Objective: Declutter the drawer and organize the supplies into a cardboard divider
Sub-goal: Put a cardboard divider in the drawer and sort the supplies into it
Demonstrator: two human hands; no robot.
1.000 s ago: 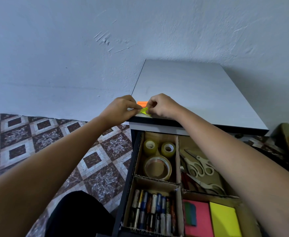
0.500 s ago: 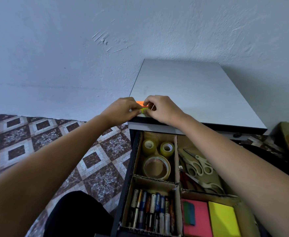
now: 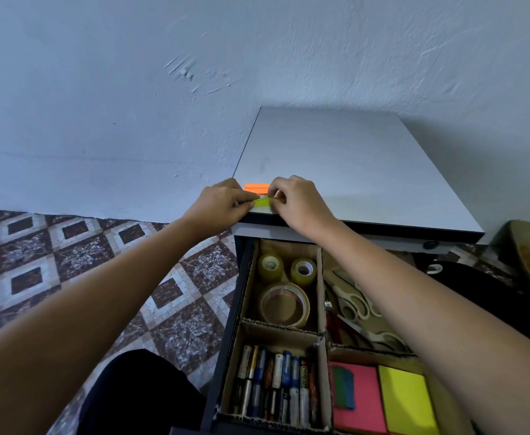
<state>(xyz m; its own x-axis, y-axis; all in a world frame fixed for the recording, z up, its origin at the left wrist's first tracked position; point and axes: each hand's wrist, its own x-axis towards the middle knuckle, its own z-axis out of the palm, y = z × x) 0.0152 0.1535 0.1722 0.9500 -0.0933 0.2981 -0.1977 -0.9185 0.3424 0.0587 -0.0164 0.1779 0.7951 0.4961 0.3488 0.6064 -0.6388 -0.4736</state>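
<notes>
Pale plastered wall [image 3: 194, 89] and patterned floor tiles [image 3: 68, 262] surround a white cabinet top [image 3: 351, 171], and your hands meet at its front left corner. Your left hand [image 3: 222, 202] pinches one end of a small yellow-green strip [image 3: 263, 201] between thumb and fingertips. Your right hand [image 3: 298, 199] pinches the other end, with its fingers curled down over it. The strip sits at the very front edge of the top; whether it lies flat on the surface cannot be told. Just behind it, between your knuckles, an orange strip [image 3: 256, 187] lies on the top, partly hidden by your right hand.

Below your wrists the drawer [image 3: 222, 365] stands pulled out, fitted with a cardboard divider [image 3: 320, 293] of four compartments. In the back left one, two small tape rolls [image 3: 270, 267] stand side by side, and a large clear tape roll [image 3: 284, 306] lies flat in front of them. In the front left one, batteries [image 3: 276, 384] lie packed in rows. In the back right one, pale-handled scissors [image 3: 351, 304] lie partly under your right forearm. In the front right one, a pink note pad [image 3: 367, 403] and a yellow note pad [image 3: 406, 400] lie side by side, touching. Green and blue tabs [image 3: 343, 389] rest on the pink pad's left side.
</notes>
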